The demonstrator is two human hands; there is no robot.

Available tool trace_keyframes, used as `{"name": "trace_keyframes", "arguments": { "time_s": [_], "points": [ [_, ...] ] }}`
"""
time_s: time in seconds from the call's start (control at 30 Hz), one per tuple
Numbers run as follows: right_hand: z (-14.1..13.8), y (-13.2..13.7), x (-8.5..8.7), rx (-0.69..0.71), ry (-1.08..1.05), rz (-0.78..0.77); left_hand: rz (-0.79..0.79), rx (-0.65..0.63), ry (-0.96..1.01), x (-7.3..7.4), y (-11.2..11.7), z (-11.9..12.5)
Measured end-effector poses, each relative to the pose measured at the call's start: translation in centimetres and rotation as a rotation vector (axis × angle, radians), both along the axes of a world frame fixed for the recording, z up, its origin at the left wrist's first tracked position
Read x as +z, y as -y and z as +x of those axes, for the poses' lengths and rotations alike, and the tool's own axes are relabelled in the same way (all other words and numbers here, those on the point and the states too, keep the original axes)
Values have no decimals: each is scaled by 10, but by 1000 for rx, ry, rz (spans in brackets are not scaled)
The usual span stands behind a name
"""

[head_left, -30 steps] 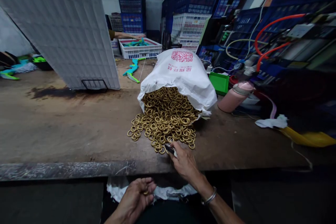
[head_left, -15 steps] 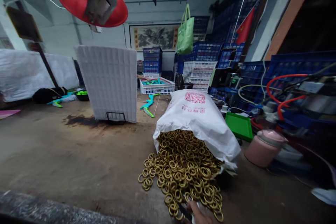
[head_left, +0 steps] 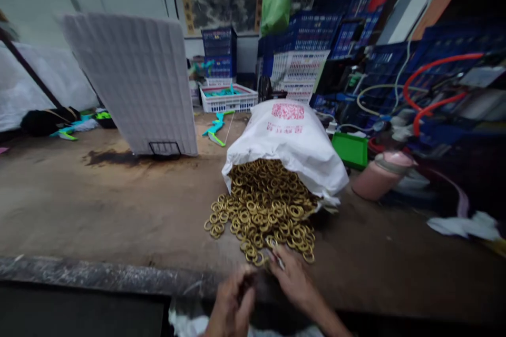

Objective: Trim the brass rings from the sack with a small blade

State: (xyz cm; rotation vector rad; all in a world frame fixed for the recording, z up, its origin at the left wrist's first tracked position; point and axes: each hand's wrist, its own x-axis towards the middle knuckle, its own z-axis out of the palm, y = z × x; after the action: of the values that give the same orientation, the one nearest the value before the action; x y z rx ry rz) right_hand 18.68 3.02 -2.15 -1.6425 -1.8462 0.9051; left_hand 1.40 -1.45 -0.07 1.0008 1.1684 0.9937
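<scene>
A heap of brass rings (head_left: pixel 263 210) spills from the open mouth of a white sack (head_left: pixel 294 139) that lies on its side on the brown worktable (head_left: pixel 118 210). My right hand (head_left: pixel 292 280) rests at the near edge of the heap. Its fingers pinch a small pale thing that I cannot make out. My left hand (head_left: pixel 231 305) is just left of it at the table's front edge, with fingers bunched and smeared by motion. White plastic (head_left: pixel 185 324) shows below the edge, under my hands.
A white ribbed panel (head_left: pixel 134 81) stands on the table at the back left. A pink flask (head_left: pixel 377 176) and a green tray (head_left: pixel 350 150) lie right of the sack. Blue and white crates (head_left: pixel 296 63) are stacked behind, and red hoses (head_left: pixel 435 81) run at the right.
The view swung up and has dropped back down. My left hand has risen from my lap to the table edge beside my right hand, which stays at the heap.
</scene>
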Motion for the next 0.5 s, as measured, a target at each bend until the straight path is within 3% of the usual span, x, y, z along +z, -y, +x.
{"name": "trace_keyframes", "arguments": {
  "time_s": [0.07,0.27,0.37,0.5],
  "points": [
    [-4,2,13,0,-182,-102,117,3,-4,1,-8,5],
    [-12,11,30,24,-746,-621,117,-117,20,-2,-20,5],
    [-15,13,30,53,-846,-718,74,-81,29,-6,-21,2],
    [-22,13,24,27,-786,-720,167,-127,-82,-9,-22,-2]
  ]
}}
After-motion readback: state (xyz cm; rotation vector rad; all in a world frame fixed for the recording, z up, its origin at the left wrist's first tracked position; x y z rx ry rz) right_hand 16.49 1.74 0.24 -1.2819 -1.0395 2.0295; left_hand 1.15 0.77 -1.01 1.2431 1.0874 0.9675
